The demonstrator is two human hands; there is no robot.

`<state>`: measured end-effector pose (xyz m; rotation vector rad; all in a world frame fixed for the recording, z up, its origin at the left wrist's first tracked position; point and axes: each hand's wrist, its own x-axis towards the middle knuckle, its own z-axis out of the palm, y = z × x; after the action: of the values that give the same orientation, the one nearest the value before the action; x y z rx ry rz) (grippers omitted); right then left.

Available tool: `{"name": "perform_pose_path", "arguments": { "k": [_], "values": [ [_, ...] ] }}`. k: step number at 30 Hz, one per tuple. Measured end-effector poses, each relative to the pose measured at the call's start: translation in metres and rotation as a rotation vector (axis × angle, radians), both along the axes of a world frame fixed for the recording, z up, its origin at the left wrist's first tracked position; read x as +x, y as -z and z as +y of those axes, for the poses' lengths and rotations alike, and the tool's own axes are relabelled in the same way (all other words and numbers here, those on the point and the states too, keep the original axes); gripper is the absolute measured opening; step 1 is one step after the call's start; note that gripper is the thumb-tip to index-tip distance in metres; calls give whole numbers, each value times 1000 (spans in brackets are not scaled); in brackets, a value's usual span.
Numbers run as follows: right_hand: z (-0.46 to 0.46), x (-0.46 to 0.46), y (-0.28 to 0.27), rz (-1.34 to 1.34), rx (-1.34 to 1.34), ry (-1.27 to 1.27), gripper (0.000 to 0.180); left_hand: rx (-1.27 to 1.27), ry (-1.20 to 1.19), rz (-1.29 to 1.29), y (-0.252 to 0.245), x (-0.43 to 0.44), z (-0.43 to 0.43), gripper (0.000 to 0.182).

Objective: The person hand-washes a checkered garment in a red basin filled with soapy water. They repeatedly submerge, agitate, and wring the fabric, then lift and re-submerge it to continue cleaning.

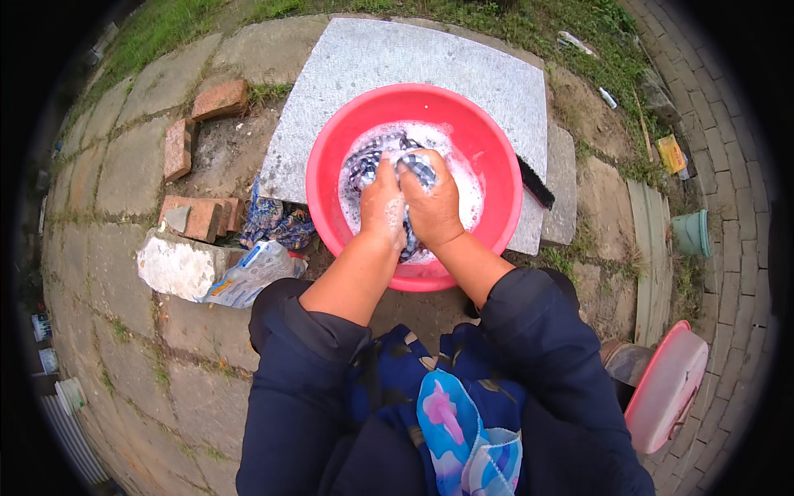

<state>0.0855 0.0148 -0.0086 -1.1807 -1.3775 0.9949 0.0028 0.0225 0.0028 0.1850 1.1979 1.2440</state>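
A red plastic basin [322, 173] stands on a grey stone slab [372, 56], with white suds [468, 204] covering the water inside. Both hands are over the middle of the basin, close together. My left hand [381, 201] grips a soapy dark-and-white checked cloth [366, 162] from its left side. On the other side, my right hand [437, 201] has its fingers curled round a bunched part of the same cloth. Foam clings to the left wrist and thumb. The rest of the cloth lies in the suds, and part of it hangs down between my wrists.
A black-bristled brush [535, 183] lies on the slab, right of the basin. Bricks [192, 217], a patterned cloth [279, 223] and a printed plastic bag [251, 276] are at the left. Farther right are a green bucket [691, 232] and a tilted pink basin [670, 390].
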Motion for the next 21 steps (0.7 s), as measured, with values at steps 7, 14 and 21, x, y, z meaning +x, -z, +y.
{"name": "perform_pose_path", "arguments": {
  "k": [7,14,21],
  "values": [
    [74,64,29,-812,285,26,28,-28,72,-117,15,8,-11,60],
    [84,68,44,-765,-219,88,51,-246,216,60,34,-13,-8,70],
    [27,-2,40,-73,-313,-78,41,-51,212,-310,39,-25,2,81]
  ]
}}
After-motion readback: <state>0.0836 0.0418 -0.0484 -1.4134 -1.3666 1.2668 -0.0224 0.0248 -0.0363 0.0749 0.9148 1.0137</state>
